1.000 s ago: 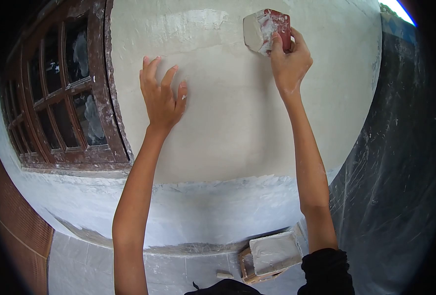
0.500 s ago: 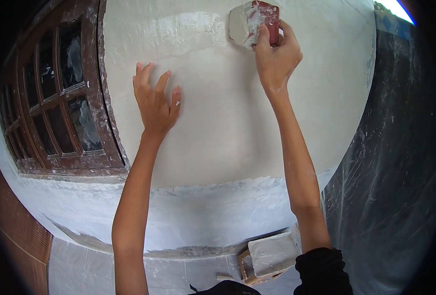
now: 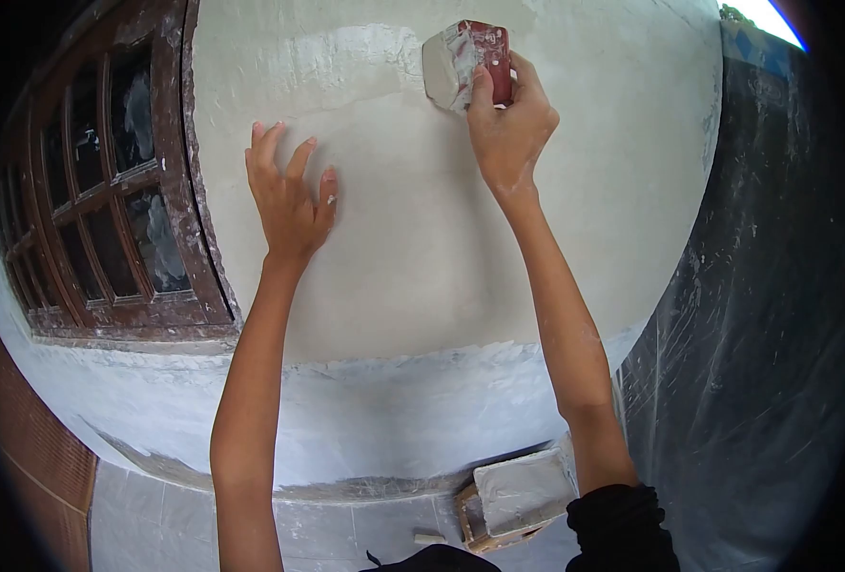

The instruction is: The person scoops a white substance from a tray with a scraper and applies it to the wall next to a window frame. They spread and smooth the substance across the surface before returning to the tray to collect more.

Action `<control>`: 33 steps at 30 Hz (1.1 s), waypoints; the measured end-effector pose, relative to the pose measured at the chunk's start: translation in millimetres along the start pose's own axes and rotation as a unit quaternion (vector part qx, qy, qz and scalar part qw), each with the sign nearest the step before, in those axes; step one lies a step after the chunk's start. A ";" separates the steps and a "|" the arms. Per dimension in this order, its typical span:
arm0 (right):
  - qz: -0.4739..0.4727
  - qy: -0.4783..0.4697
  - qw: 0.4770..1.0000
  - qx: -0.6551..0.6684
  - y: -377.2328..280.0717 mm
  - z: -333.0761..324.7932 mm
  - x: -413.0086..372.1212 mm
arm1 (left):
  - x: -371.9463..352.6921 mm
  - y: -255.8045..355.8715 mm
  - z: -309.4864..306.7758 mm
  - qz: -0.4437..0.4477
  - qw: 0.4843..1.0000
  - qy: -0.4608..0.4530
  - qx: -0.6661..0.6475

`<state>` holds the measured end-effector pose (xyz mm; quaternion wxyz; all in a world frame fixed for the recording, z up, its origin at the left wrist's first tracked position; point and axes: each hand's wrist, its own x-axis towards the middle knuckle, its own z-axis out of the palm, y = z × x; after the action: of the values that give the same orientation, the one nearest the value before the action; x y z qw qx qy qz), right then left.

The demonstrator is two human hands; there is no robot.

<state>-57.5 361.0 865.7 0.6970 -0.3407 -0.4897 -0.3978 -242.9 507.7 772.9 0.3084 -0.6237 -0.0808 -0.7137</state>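
My right hand (image 3: pixel 513 129) grips a red-handled scraper (image 3: pixel 489 52) near the top of the wall. Thick grey-white paste covers the blade side, on the left of the handle. The wall (image 3: pixel 394 248) bears a smooth beige coat, with a wetter, glossy patch at its upper left. Lower on the wall, a rough line separates this coat from a bluish-white band. My left hand (image 3: pixel 291 200) has its fingers spread at the wall, left of the scraper, and holds nothing. Whether its fingertips touch the surface is unclear.
A paste-smeared wooden window frame (image 3: pixel 179 162) stands on the left. Dark plastic sheeting (image 3: pixel 728 315) hangs on the right. Below, a tray of paste (image 3: pixel 525 491) rests on a wooden support above the grey tiled floor (image 3: pixel 327 534). A small block (image 3: pixel 429 539) lies nearby.
My right hand and the scraper have moved left and slightly down along the wall. My left hand stays spread, with little change in its place.
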 end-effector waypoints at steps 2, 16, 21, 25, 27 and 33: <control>0.006 0.028 0.999 -0.016 16.3 -13.6 5.0 | -0.7 -0.8 -0.3 -0.004 1.000 0.007 0.000; 0.116 0.054 0.988 0.087 51.8 -39.6 23.3 | -1.0 0.8 0.1 0.000 1.000 0.001 -0.013; 0.123 0.009 0.992 0.011 64.1 -37.0 22.8 | -2.0 -1.7 0.8 0.000 1.000 0.002 -0.011; 0.199 0.048 0.959 0.198 55.0 -49.1 32.8 | -1.7 -0.3 0.3 0.003 1.000 -0.004 -0.011; 0.209 0.017 0.960 0.188 56.5 -46.4 28.5 | -2.0 -1.5 0.5 0.002 1.000 -0.002 -0.012; 0.163 0.077 0.971 0.157 55.4 -47.3 32.1 | 0.3 -1.1 0.2 0.004 1.000 0.006 -0.007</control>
<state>17.7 338.0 877.9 0.8329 -0.2709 -0.4284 -0.2223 -243.3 508.6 773.5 0.3077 -0.6221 -0.0719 -0.7164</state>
